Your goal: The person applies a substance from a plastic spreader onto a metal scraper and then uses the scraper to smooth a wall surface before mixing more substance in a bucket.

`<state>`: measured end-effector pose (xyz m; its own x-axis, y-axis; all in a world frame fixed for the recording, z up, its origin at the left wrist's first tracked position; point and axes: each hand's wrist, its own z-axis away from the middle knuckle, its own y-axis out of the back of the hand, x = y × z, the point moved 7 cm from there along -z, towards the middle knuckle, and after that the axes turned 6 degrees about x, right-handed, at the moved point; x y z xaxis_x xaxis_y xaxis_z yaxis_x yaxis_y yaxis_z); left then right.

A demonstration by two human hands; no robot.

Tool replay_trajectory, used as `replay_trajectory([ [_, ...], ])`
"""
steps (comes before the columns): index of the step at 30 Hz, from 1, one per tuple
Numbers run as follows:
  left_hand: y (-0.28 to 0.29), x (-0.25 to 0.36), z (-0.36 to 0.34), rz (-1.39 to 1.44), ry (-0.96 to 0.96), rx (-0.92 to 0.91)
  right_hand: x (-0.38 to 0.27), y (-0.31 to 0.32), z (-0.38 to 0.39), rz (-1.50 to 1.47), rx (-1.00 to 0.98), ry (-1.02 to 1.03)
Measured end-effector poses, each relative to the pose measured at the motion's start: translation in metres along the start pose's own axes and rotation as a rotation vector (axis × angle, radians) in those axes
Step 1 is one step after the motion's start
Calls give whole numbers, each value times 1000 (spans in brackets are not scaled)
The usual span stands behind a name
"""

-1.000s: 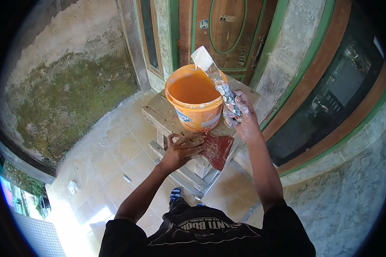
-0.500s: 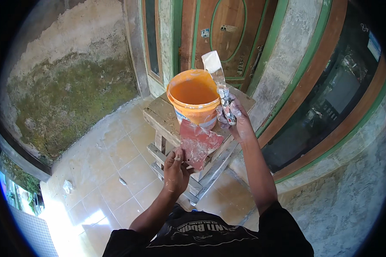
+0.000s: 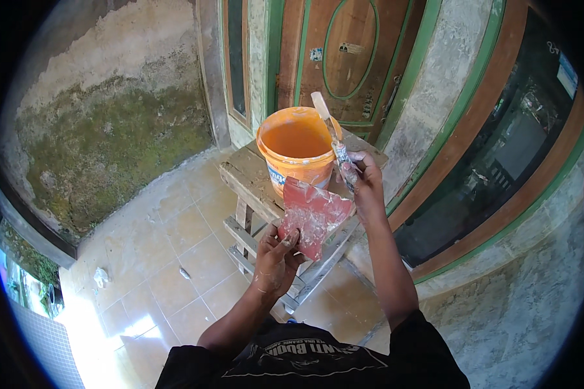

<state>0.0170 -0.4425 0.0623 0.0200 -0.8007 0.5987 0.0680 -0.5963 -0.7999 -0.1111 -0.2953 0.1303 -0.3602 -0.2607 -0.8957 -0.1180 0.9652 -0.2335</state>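
Note:
My left hand (image 3: 278, 258) pinches the lower left edge of a flat red plate (image 3: 315, 214) smeared with whitish plaster, thumb on its upper face. In my right hand (image 3: 368, 181) is a putty knife (image 3: 344, 155), its handle spattered and its blade pointing up and away, with pale paste near the tip. The blade passes in front of the right rim of an orange bucket (image 3: 276, 165). That bucket stands on a wooden bench, its rim and inside wall streaked white. The red plate covers part of the bucket's lower front.
The rough wooden bench (image 3: 250, 188) stands on a tiled floor (image 3: 175, 259). Behind it is a wooden door (image 3: 353, 58) with green trim. A dark window (image 3: 486, 162) curves along the right, and a mossy wall (image 3: 110, 136) is at the left. A white scrap (image 3: 101, 277) lies on the floor.
The putty knife has turned, so its blade shows narrower and sits slightly lower. Both the red plate and my left hand have shifted a little to the right.

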Motion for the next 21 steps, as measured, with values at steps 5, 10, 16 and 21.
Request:
replay_trajectory([
  [5, -1, 1, -2, -13, -15, -21, -8, -6, 5, 27, -40, -34],
  [10, -16, 1, -13, 38, 0, -73, -2, -7, 11, -125, -98, -91],
  [16, -32, -8, -24, 86, -42, -135, 21, -1, 23, -402, -207, -176],
  [21, -39, -12, -16, 174, -16, -212, 28, 11, 37, -444, -278, -150],
])
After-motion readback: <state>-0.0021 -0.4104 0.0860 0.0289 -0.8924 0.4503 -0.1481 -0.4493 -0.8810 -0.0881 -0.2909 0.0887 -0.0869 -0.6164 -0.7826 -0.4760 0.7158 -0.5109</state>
